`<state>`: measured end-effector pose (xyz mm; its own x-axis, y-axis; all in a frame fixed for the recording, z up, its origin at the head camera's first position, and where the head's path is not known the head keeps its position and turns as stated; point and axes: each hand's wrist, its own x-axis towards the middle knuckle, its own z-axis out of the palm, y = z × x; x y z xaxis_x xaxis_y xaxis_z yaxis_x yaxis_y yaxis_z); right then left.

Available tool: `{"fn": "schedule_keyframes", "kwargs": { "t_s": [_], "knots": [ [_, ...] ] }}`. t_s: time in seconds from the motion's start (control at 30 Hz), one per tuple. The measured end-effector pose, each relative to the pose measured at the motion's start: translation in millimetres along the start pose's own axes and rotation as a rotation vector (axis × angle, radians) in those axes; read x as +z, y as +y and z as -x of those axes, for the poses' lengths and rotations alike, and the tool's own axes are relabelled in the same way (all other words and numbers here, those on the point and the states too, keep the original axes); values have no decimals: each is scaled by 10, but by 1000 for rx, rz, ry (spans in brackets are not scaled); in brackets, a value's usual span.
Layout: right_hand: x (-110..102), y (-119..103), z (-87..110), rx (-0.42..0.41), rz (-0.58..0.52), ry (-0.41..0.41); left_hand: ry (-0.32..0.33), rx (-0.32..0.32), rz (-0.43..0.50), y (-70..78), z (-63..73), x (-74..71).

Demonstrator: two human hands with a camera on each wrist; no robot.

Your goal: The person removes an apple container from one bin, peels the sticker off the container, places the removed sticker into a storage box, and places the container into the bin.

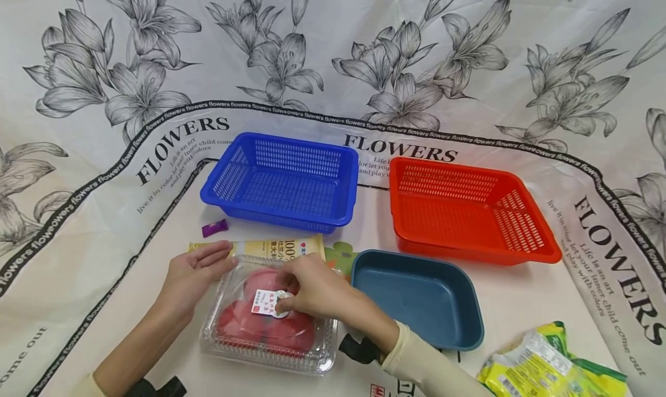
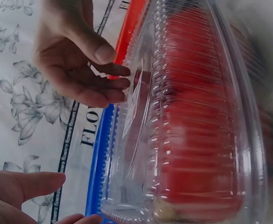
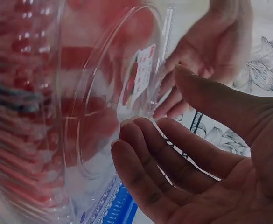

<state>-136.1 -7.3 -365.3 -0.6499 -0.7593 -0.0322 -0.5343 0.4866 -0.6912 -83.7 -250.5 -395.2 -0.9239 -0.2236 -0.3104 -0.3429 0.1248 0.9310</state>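
A clear plastic clamshell box (image 1: 267, 342) sits on the table in front of me, with several round red fruits (image 1: 236, 322) inside. On its lid is a white paper label (image 1: 265, 303). My left hand (image 1: 195, 278) is at the box's upper left corner, fingers extended and nothing gripped. The right hand (image 1: 319, 287) reaches over the lid, its thumb close to the label. In the right wrist view, the loosely bent fingers (image 3: 169, 172) of that hand are at the lid's surface, and the thumb stands apart from them.
Behind the box lies a yellow packet (image 1: 278, 247), partly covered. A blue basket (image 1: 281, 221) and a red basket (image 1: 468, 252) stand farther back. To the right are a dark teal tray (image 1: 416, 301) and a yellow-green bag (image 1: 551, 365). A small purple packet (image 1: 215, 227) lies left.
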Motion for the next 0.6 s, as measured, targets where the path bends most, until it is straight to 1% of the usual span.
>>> {"fn": "schedule_keyframes", "kwargs": {
  "t_s": [0.13, 0.33, 0.47, 0.6],
  "knots": [
    [29, -20, -46, 20, 40, -19, -36, 27, -30, 20, -9, 32],
    [69, -22, -84, 54, 96, 1, -53, 38, -40, 41, 0, 58],
    [87, -3, -100, 74, 90, 11, -57, 36, -32, 56, 4, 72],
    [84, 37, -107, 66, 54, 10, -60, 39, -28, 61, 8, 82]
  ]
}}
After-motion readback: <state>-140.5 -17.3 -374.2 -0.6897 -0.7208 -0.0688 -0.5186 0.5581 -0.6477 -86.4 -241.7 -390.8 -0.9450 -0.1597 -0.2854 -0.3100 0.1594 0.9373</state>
